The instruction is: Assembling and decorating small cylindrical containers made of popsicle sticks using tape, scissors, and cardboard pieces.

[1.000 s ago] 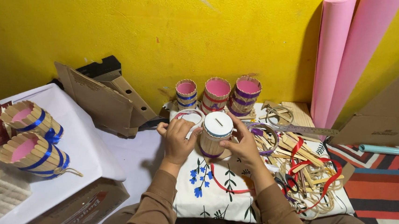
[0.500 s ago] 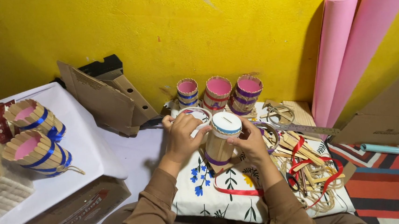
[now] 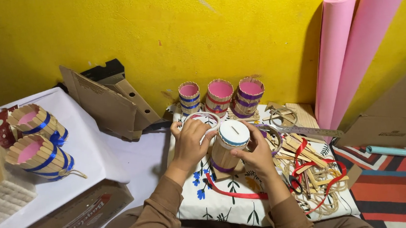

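- The wooden stick container (image 3: pixel 228 150) stands a little tilted on the floral cloth (image 3: pixel 204 199), near the middle of the view, between both hands. Its white round lid (image 3: pixel 234 133) has a narrow slot and a blue edge.
- The left hand (image 3: pixel 191 143) is at 9 o'clock of the container. Its fingers (image 3: pixel 203 127) are curled and pressed against the upper side of the container, just under the lid.
- The right hand (image 3: pixel 258 152) is at 3 o'clock of the container. Its fingers (image 3: pixel 251 130) are bent around the side, and the thumb (image 3: pixel 240 153) lies on the wooden wall, so the container sits between thumb and fingers.
- A red ribbon (image 3: pixel 234 192) runs on the cloth at 6 o'clock of the container.
- Three open stick cups with pink inside (image 3: pixel 220 96) stand at 12 o'clock, against the yellow wall (image 3: pixel 197 33).
- A heap of loose sticks and ribbons (image 3: pixel 306 161) lies at 3 o'clock, behind the right hand.
- Two pink paper rolls (image 3: pixel 355 46) lean on the wall at 2 o'clock.
- Two stick baskets with blue ribbon (image 3: pixel 38 140) lie at 9 o'clock, well apart, on a white table (image 3: pixel 96 159).
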